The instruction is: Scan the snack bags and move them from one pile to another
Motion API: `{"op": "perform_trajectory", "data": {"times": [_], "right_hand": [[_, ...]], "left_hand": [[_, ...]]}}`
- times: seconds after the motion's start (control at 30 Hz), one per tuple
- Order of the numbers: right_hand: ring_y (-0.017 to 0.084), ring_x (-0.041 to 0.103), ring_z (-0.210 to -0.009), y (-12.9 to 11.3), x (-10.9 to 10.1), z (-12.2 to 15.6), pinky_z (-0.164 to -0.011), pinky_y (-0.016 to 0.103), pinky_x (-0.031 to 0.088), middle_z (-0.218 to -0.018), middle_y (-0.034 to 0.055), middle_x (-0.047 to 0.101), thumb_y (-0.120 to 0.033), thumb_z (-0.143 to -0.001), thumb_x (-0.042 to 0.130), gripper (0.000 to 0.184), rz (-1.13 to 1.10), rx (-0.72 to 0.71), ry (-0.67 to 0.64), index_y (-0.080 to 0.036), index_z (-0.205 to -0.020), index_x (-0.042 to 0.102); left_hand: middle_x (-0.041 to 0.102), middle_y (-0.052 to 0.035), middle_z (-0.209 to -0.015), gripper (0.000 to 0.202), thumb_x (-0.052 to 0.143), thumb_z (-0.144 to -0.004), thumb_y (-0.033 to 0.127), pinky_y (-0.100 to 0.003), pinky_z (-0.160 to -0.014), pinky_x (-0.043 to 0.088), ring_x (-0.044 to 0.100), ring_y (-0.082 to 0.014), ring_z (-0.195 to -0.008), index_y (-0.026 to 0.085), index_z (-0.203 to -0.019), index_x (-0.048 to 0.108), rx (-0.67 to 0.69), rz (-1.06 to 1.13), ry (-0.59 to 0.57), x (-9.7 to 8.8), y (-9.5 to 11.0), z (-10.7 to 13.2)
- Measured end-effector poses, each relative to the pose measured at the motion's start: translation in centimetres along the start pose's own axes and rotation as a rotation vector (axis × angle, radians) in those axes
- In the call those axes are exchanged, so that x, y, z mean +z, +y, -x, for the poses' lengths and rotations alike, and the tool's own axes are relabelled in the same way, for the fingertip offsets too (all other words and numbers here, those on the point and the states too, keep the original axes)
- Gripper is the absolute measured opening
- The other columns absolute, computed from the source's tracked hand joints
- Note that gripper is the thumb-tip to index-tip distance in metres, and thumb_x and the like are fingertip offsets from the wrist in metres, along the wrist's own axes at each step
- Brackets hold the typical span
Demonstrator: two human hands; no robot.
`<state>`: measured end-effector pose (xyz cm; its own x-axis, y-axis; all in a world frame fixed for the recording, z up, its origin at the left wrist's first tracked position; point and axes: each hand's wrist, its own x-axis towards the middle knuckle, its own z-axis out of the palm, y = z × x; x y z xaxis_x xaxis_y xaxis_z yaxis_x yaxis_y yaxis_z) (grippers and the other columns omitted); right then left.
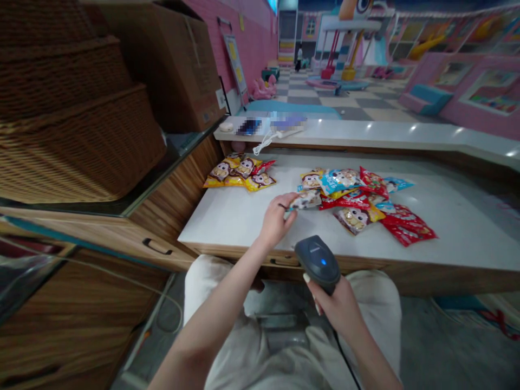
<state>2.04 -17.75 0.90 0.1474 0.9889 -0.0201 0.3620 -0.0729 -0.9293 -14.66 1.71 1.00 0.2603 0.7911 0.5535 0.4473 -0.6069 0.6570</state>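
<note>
My left hand (277, 218) reaches over the white counter (227, 219) and pinches the near edge of a snack packet (305, 200) at the left end of a loose pile of colourful packets (361, 203). A dark handheld barcode scanner (318, 260) with a blue light is gripped in my right hand (335, 303), held just in front of the counter's near edge, its head toward the pile. A smaller group of yellow packets (241, 173) lies apart at the counter's far left.
Stacked wicker baskets (73, 119) and a cardboard box (179, 59) stand on the wooden cabinet at left. A raised white ledge (385, 135) with a white cable and small items runs behind the counter. Beyond is a pink play area.
</note>
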Motion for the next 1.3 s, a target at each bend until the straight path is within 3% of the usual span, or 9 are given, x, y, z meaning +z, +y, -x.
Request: {"op": "perform_trajectory", "data": {"times": [0.13,0.27,0.4,0.53,0.7,0.83,0.93,1.13,1.3], "right_hand": [[0.019,0.058,-0.038,0.0,-1.8,0.5,-0.041,0.027,0.047,-0.043,0.0002,0.06,-0.062,-0.086,0.077,0.045,-0.06,0.074,-0.009,-0.023,-0.066,0.067],[0.018,0.057,-0.037,-0.1,-2.5,0.8,-0.042,0.026,0.047,-0.042,0.0003,0.058,-0.065,-0.086,0.076,0.048,-0.058,0.129,0.046,-0.023,-0.063,0.064],[0.018,0.054,-0.037,-0.4,-2.1,0.4,-0.042,0.027,0.047,-0.041,0.0001,0.056,-0.067,-0.082,0.076,0.05,-0.035,0.11,0.015,-0.024,-0.06,0.063],[0.018,0.052,-0.037,-0.7,-1.5,-0.2,-0.041,0.027,0.045,-0.041,0.0,0.054,-0.067,-0.082,0.074,0.05,-0.032,0.098,-0.009,-0.026,-0.058,0.061],[0.017,0.05,-0.037,-0.5,-1.0,-0.4,-0.042,0.027,0.043,-0.04,-0.0013,0.052,-0.063,-0.083,0.074,0.048,-0.054,0.078,-0.033,-0.027,-0.056,0.056],[0.017,0.05,-0.038,0.7,-0.9,-0.5,-0.041,0.026,0.041,-0.042,-0.0017,0.052,-0.054,-0.088,0.072,0.043,-0.049,0.056,-0.054,-0.027,-0.058,0.056],[0.017,0.051,-0.041,1.3,-1.0,-0.4,-0.042,0.026,0.041,-0.045,-0.0013,0.054,-0.052,-0.09,0.071,0.042,-0.036,0.055,-0.077,-0.026,-0.06,0.057],[0.016,0.049,-0.039,-0.1,-1.0,-0.5,-0.042,0.026,0.042,-0.043,-0.0021,0.051,-0.051,-0.086,0.072,0.042,-0.046,0.025,-0.011,-0.026,-0.057,0.055],[0.019,0.055,-0.042,-0.7,-0.5,-0.6,-0.041,0.026,0.042,-0.042,0.0005,0.056,-0.054,-0.086,0.073,0.042,-0.041,0.04,-0.048,-0.026,-0.058,0.059]], "left_hand": [[0.054,-0.0104,-0.168,0.055,0.069,-0.102,0.032,-0.048,-0.136,0.029,0.047,-0.0258,-0.159,0.027,-0.156,0.059,0.233,-0.313,-0.445,4.4,1.0,-1.2],[0.052,-0.0117,-0.169,0.052,0.064,-0.106,0.043,-0.047,-0.134,0.034,0.046,-0.0266,-0.16,0.025,-0.155,0.061,0.252,-0.363,-0.556,6.9,0.9,-2.0],[0.057,-0.0095,-0.165,0.042,0.054,-0.111,0.035,-0.051,-0.133,0.036,0.049,-0.0259,-0.158,0.027,-0.151,0.065,0.277,-0.295,-0.475,6.6,0.9,-2.1],[0.063,-0.01,-0.159,0.043,0.055,-0.109,0.032,-0.049,-0.129,0.041,0.057,-0.0246,-0.15,0.029,-0.151,0.064,0.267,-0.191,-0.243,3.9,-0.9,-2.3],[0.056,-0.0174,-0.164,0.055,0.06,-0.1,0.015,-0.052,-0.132,0.036,0.05,-0.0315,-0.155,0.017,-0.155,0.059,-0.133,-0.425,0.083,-1.2,-6.5,-6.3],[0.039,-0.0194,-0.176,0.062,0.065,-0.098,0.013,-0.06,-0.138,0.014,0.031,-0.0361,-0.166,0.012,-0.159,0.054,-0.333,-0.617,0.125,-4.1,-10.6,-10.3],[0.044,-0.0202,-0.173,0.045,0.061,-0.102,0.015,-0.061,-0.137,0.003,0.028,-0.0371,-0.167,0.008,-0.146,0.067,-0.348,-0.671,0.059,-5.0,-12.1,-11.9],[0.064,-0.0123,-0.158,0.034,0.054,-0.105,0.019,-0.056,-0.139,0.002,0.042,-0.0284,-0.161,0.021,-0.13,0.077,-0.279,-0.547,0.115,-6.1,-10.7,-11.5],[0.076,-0.014,-0.138,0.031,0.058,-0.105,0.035,-0.052,-0.131,0.036,0.062,-0.0293,-0.144,0.019,-0.122,0.079,-0.174,-0.067,0.257,-6.2,-7.2,-6.5]]}}
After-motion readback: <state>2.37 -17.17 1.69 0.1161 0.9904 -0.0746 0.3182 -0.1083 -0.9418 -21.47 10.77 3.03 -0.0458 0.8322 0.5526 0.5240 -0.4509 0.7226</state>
